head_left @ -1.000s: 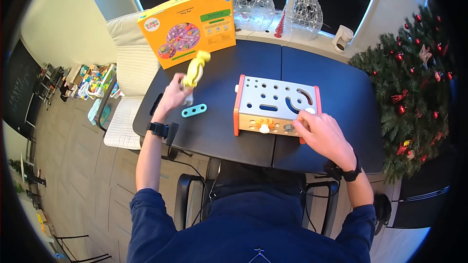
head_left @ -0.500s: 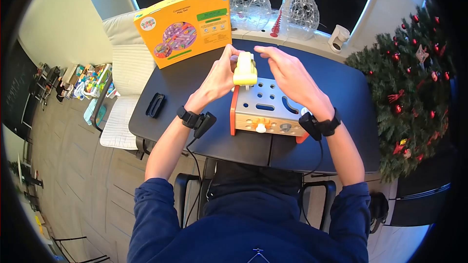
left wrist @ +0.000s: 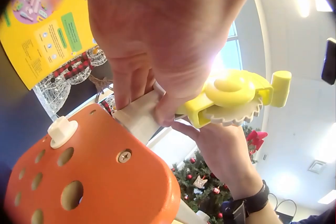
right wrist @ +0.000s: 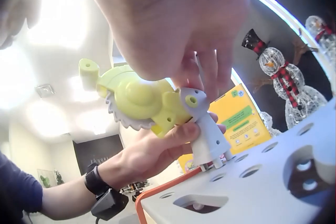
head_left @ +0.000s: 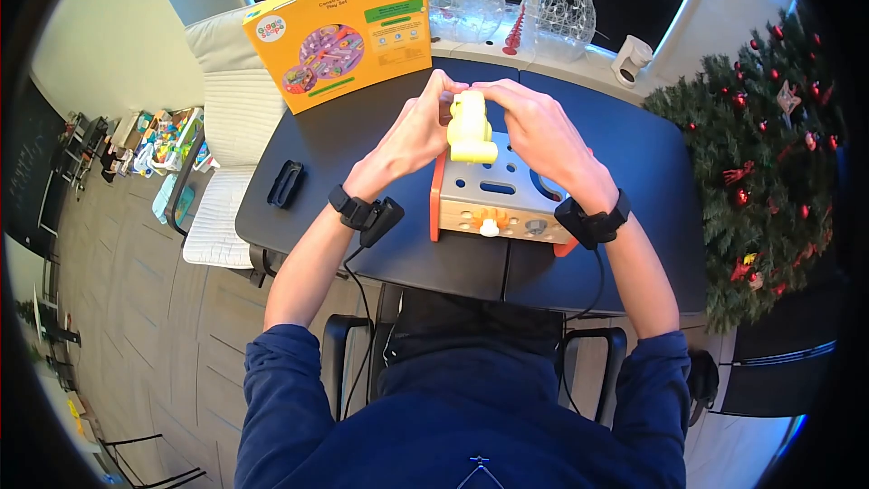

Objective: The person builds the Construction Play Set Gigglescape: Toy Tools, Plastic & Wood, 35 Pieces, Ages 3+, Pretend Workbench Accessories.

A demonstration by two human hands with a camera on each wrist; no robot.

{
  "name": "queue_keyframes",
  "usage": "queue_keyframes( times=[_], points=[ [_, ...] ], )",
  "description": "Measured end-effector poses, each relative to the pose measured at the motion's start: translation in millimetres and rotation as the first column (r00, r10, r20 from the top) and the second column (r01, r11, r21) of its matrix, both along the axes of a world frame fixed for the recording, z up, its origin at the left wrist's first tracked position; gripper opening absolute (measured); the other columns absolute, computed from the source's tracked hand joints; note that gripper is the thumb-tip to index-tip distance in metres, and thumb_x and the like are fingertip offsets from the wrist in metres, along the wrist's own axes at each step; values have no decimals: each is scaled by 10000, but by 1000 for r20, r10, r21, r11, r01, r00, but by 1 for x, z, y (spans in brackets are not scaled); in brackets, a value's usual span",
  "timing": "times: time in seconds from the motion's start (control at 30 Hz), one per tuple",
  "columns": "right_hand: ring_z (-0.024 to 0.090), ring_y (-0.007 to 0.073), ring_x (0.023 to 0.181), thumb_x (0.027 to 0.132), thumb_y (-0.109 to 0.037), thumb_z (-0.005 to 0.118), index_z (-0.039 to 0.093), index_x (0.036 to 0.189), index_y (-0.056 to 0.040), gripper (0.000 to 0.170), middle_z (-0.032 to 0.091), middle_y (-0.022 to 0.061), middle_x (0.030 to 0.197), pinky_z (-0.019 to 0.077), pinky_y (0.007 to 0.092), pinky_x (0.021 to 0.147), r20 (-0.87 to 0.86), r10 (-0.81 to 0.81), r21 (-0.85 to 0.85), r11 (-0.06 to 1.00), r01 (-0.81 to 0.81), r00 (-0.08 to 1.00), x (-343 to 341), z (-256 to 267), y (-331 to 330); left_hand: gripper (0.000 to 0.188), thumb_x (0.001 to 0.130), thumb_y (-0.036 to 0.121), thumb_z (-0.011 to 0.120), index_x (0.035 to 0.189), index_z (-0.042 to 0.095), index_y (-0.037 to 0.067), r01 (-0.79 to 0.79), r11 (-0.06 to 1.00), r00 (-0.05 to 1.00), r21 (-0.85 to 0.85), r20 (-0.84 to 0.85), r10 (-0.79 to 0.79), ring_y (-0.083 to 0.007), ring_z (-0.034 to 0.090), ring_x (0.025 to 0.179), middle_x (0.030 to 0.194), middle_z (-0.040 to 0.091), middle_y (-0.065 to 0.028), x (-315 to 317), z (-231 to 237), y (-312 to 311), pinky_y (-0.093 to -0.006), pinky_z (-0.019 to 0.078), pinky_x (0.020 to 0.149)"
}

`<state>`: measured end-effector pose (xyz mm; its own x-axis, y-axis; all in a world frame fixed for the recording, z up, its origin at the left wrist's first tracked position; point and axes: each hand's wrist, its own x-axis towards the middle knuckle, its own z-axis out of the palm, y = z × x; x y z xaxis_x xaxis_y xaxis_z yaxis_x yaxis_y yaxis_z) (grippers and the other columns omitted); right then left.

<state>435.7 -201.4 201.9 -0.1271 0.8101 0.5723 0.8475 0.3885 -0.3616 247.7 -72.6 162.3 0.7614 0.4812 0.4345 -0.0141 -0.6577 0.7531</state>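
Observation:
A yellow toy saw (head_left: 470,131) with a pale toothed blade is held above the left end of a toy workbench (head_left: 484,190). Its grey base (right wrist: 207,142) stands low over the perforated top (right wrist: 262,182), short pegs by the holes; whether they are fully in, I cannot tell. My left hand (head_left: 407,138) grips this base, thumb in front in the right wrist view. My right hand (head_left: 548,140) has fairly straight fingers touching the saw's upper joint (right wrist: 193,98). The left wrist view shows the saw (left wrist: 228,92) beside the orange end panel (left wrist: 105,169).
A yellow box (head_left: 335,41) stands at the back left of the dark table (head_left: 389,254). A black holder (head_left: 286,184) lies near the left edge. An orange gear with a white knob (head_left: 490,227) is on the bench's front. A decorated tree (head_left: 742,190) stands at the right.
My left hand has carried the saw rightward from the left of the table to above the workbench. My right hand has left the bench's right end and come up beside it. The teal strip is out of view.

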Motion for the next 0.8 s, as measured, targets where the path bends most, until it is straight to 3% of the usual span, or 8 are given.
queue_keyframes(
  times=[0.07,0.17,0.27,0.37,0.4,0.5,0.6,0.8],
  points=[
    [701,460,1045,929,89,520,691,1285,-36,414,726,174,1247,585,513,885,5,-11,11,1000,11,1000,-1,-1,0,642,865,97,875,1331,437,37,6,1000,1000,-18,-31,-7,-224,731,1033,1202,723,-160,1,-2,5,-384,572,942],
    [702,464,1007,923,86,528,703,1255,-36,394,732,171,1196,583,522,857,15,-42,53,998,41,999,-2,-5,2,378,1017,85,731,1216,415,28,18,998,997,63,69,-22,-235,747,1010,1100,752,-195,3,-3,1,-407,582,907],
    [704,463,979,913,85,533,713,1221,-40,378,735,162,1160,582,526,836,65,-78,22,997,77,995,-2,-8,3,431,1006,104,765,1226,401,31,10,1000,993,19,-121,-7,-246,755,1063,1159,753,-203,3,2,4,-411,588,932],
    [709,453,968,905,85,532,713,1210,-45,378,734,157,1147,584,520,827,27,-62,55,997,61,998,-3,-14,4,530,973,132,820,1250,378,37,47,998,999,35,23,-48,-279,764,1123,1213,751,-209,4,-12,2,-411,592,968],
    [709,452,967,904,85,534,712,1213,-46,381,735,155,1148,585,518,825,30,-71,62,996,69,997,-1,-12,6,617,931,145,865,1273,361,46,26,994,1000,103,-4,-26,-319,763,1163,1230,750,-215,4,-14,3,-415,594,995],
    [716,438,962,899,90,536,707,1227,-49,395,735,151,1149,591,507,822,14,-81,36,996,81,997,-5,-16,3,625,925,142,869,1281,364,48,28,997,999,-73,-40,-31,-344,760,1172,1249,748,-215,5,-13,2,-422,593,1010],
    [742,396,947,893,106,533,698,1247,-48,420,734,146,1149,601,488,823,-17,-81,3,997,81,997,-5,-18,2,600,956,127,789,1385,375,62,36,997,999,63,35,-38,-287,729,1143,1239,726,-184,3,-24,2,-399,584,969],
    [777,315,912,889,130,520,687,1294,-50,474,727,143,1167,612,452,823,-82,-73,-76,995,67,994,-7,-14,-3,810,987,155,755,1628,267,74,89,995,977,44,-196,-78,-387,663,1307,1395,676,-231,-30,-5,8,-474,513,1130]
  ],
)
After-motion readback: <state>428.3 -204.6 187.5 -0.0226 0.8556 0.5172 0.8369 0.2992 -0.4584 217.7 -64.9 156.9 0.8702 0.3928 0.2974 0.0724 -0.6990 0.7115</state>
